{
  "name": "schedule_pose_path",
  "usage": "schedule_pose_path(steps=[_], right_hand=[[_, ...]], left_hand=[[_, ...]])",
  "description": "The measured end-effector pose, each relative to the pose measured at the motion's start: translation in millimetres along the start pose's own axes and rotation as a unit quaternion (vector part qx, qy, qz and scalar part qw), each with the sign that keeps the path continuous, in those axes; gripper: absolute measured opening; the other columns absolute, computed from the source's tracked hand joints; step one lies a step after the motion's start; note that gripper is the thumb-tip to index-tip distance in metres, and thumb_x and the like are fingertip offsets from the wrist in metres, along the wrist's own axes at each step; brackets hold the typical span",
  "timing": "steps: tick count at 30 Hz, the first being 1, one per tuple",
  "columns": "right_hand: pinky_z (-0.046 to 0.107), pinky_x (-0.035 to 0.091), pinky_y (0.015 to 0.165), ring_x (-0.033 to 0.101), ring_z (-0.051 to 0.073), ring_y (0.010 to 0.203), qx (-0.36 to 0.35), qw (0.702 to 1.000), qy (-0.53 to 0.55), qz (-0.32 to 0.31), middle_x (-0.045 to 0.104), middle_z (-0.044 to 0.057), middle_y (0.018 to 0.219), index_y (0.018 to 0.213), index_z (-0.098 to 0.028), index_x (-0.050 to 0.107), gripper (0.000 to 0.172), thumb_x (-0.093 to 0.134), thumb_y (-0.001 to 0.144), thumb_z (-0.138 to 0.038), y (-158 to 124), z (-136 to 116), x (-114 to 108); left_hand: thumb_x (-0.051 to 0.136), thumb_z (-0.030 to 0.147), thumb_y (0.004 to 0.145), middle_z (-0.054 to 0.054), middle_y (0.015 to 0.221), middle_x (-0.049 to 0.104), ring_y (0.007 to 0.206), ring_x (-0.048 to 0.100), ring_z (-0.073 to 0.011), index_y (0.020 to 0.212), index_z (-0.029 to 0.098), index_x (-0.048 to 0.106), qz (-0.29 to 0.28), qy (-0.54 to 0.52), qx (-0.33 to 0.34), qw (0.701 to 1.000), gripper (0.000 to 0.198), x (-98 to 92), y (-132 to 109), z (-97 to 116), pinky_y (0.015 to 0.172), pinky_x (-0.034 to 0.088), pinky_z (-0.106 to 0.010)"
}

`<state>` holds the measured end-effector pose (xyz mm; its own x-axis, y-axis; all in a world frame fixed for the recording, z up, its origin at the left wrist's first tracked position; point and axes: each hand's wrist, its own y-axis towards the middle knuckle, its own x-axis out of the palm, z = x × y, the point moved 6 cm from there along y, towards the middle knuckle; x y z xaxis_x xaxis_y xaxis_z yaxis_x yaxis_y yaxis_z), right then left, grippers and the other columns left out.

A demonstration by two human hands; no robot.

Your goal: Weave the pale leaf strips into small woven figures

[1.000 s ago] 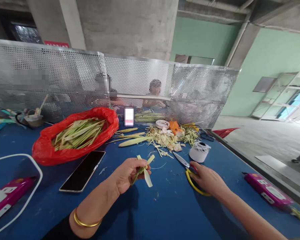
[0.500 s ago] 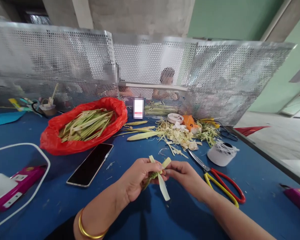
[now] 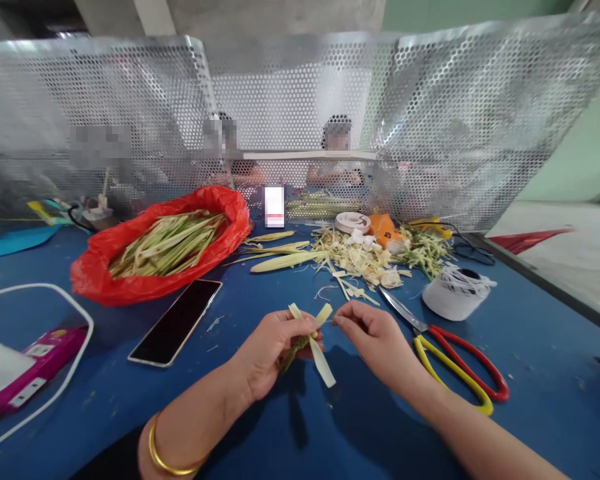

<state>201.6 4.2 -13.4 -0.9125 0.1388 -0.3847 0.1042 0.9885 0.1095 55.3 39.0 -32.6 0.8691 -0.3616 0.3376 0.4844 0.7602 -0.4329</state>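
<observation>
right hand [image 3: 376,339] drawn off leaf strips [image 3: 323,365], fingertips together; left hand [image 3: 269,345] clamped on them; orange packet [image 3: 383,228] lettering unreadable

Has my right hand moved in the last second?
Yes. Against the white spool, your right hand has moved left: its fingers were at the handles of the scissors, and are now near your left hand.

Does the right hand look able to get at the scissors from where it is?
Probably yes: the scissors lie close beside the right hand, and nothing is seen lying on their red handle, so a small move back may do.
</observation>
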Motion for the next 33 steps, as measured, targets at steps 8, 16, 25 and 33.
schedule_pose_path(steps=[8,16,25,33], right_hand=[[0.023,0.031,0.050,0.040,0.011,0.055,0.033,0.996,0.085,-0.016,0.051,-0.003,0.060,0.086,-0.018,0.065,0.024,0.060,0.081,-0.041,-4,2,6],[0.024,0.041,0.056,0.051,0.012,0.060,0.081,0.981,0.175,0.009,0.059,-0.001,0.061,0.064,-0.017,0.060,0.029,0.067,0.071,-0.045,-5,5,11],[0.023,0.037,0.053,0.047,0.012,0.058,0.077,0.984,0.155,0.038,0.056,-0.001,0.061,0.065,-0.017,0.059,0.028,0.065,0.073,-0.043,-5,8,7],[0.023,0.036,0.052,0.046,0.011,0.059,0.016,0.998,0.059,-0.002,0.056,-0.001,0.064,0.079,-0.017,0.064,0.026,0.056,0.084,-0.042,-1,3,2]], left_hand=[[0.075,0.024,0.064,-0.004,0.066,0.066,0.063,0.063,-0.0154,0.073,0.014,0.065,0.019,0.064,0.039,0.997,0.016,0.0,1,-2,0.063,0.048,-0.026],[0.079,0.033,0.064,-0.004,0.070,0.065,0.064,0.060,-0.0144,0.077,0.013,0.069,-0.025,0.084,0.027,0.996,0.026,8.6,2,-8,0.064,0.049,-0.027],[0.077,0.031,0.067,-0.005,0.073,0.065,0.066,0.058,-0.0133,0.076,0.012,0.071,-0.033,0.080,0.033,0.996,0.022,11.9,0,-4,0.065,0.048,-0.024],[0.076,0.028,0.063,-0.003,0.067,0.065,0.062,0.057,-0.0128,0.071,0.013,0.069,0.013,0.069,0.039,0.997,0.018,4.9,2,-2,0.064,0.048,-0.025]])
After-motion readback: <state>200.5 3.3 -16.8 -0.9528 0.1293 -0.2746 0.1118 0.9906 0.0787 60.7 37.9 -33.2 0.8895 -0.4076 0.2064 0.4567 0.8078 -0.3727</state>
